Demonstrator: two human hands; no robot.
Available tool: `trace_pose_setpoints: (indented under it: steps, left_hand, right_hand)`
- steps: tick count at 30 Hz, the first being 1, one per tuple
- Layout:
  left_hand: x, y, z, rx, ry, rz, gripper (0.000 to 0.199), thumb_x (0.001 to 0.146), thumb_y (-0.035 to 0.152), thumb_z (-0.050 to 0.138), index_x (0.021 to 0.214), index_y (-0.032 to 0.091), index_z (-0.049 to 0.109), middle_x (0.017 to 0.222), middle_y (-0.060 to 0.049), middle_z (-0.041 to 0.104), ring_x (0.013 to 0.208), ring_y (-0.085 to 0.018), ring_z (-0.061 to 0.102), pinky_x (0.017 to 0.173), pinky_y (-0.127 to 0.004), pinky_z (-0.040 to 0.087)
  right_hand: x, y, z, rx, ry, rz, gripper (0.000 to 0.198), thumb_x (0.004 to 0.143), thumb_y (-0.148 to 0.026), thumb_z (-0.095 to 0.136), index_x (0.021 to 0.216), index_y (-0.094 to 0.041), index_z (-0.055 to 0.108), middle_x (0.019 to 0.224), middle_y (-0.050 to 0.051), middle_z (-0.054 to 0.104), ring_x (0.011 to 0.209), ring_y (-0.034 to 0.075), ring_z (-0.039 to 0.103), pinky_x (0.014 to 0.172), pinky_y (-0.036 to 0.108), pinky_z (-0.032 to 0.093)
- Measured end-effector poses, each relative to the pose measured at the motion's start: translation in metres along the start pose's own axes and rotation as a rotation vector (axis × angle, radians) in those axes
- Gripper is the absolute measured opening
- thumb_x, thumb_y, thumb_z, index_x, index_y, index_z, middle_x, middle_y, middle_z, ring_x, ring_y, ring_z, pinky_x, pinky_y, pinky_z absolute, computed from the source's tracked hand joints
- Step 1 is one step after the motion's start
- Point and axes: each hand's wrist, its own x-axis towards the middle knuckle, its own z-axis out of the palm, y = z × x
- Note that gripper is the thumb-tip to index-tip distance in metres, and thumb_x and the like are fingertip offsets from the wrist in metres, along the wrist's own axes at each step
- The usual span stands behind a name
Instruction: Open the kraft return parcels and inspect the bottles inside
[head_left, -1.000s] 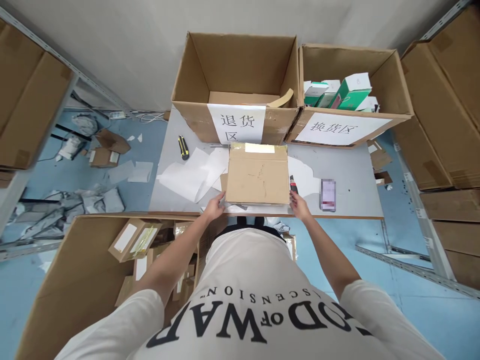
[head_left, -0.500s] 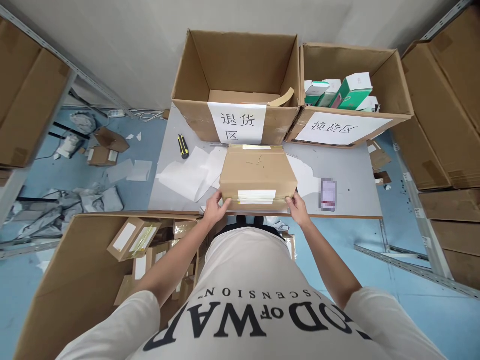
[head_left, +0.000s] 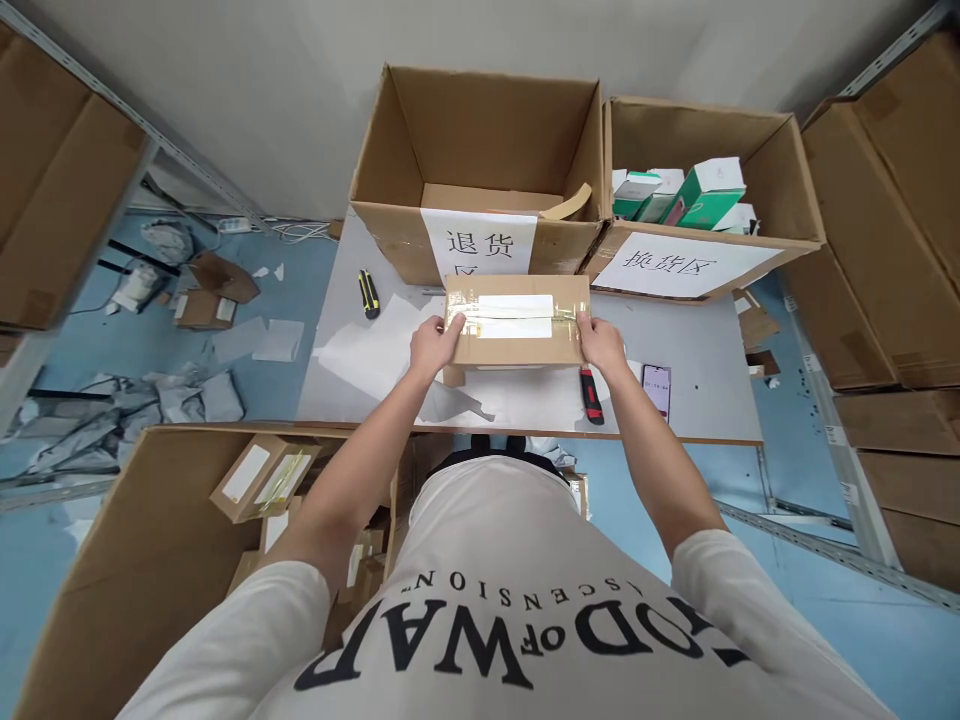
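Between my hands is a brown cardboard box (head_left: 517,350), its taped side with a white label turned up toward me. My left hand (head_left: 435,345) grips its left end, thumb on the taped face. My right hand (head_left: 602,342) grips the right end the same way; the fingers behind the box are hidden. White paper sheets (head_left: 525,400) lie on the table beneath it. A red and black box cutter (head_left: 591,396) lies just below my right hand, and a phone (head_left: 656,388) is to the right of that wrist.
Two large open cartons stand at the table's back: a left carton (head_left: 390,235) and a right carton (head_left: 795,225) holding green and white boxes (head_left: 712,190). A yellow and black box cutter (head_left: 368,294) lies on the left. A big carton (head_left: 150,520) with several parcels stands at my left.
Both hands have moved the box away from me and tipped it, so its labelled side faces up more. The red and black box cutter and more paper are now uncovered.
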Motion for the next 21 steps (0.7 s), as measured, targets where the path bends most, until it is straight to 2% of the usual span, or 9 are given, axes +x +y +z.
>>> trace_pose_setpoints:
  steps: [4, 8, 17, 21]
  left_hand:
    - [0.026, 0.014, -0.001, -0.003, -0.007, 0.0, 0.055, 0.079, 0.071, 0.047, 0.083, 0.019, 0.063, 0.083, -0.008, 0.067, 0.08, -0.024, 0.06, 0.069, -0.03, 0.04]
    - [0.03, 0.015, -0.007, -0.006, -0.013, -0.001, 0.057, 0.078, 0.073, 0.049, 0.078, 0.018, 0.063, 0.079, -0.008, 0.067, 0.077, -0.023, 0.059, 0.068, -0.03, 0.04]
    - [-0.028, -0.024, -0.009, 0.025, -0.095, -0.037, 0.056, 0.08, 0.069, 0.044, 0.079, 0.017, 0.064, 0.071, -0.005, 0.065, 0.067, -0.019, 0.056, 0.061, -0.027, 0.038]
    - [-0.036, -0.033, -0.004, 0.067, -0.099, -0.059, 0.055, 0.081, 0.069, 0.044, 0.08, 0.018, 0.065, 0.072, -0.006, 0.066, 0.068, -0.02, 0.058, 0.061, -0.028, 0.039]
  right_hand:
    - [0.019, -0.012, -0.004, -0.037, -0.008, 0.011, 0.079, 0.093, -0.066, 0.014, 0.098, -0.011, 0.07, 0.105, 0.022, 0.07, 0.099, 0.032, 0.064, 0.08, 0.037, 0.044]
    - [0.014, -0.014, -0.005, -0.058, -0.047, 0.024, 0.079, 0.094, -0.065, 0.014, 0.099, -0.009, 0.07, 0.106, 0.023, 0.07, 0.1, 0.033, 0.065, 0.079, 0.036, 0.044]
    - [-0.045, 0.006, 0.001, -0.114, -0.173, 0.027, 0.064, 0.096, -0.058, 0.018, 0.093, -0.015, 0.065, 0.101, 0.02, 0.07, 0.095, 0.031, 0.064, 0.075, 0.034, 0.041]
    - [-0.049, 0.002, 0.004, -0.108, -0.201, 0.039, 0.06, 0.095, -0.058, 0.02, 0.09, -0.018, 0.064, 0.099, 0.018, 0.07, 0.095, 0.03, 0.064, 0.075, 0.033, 0.041]
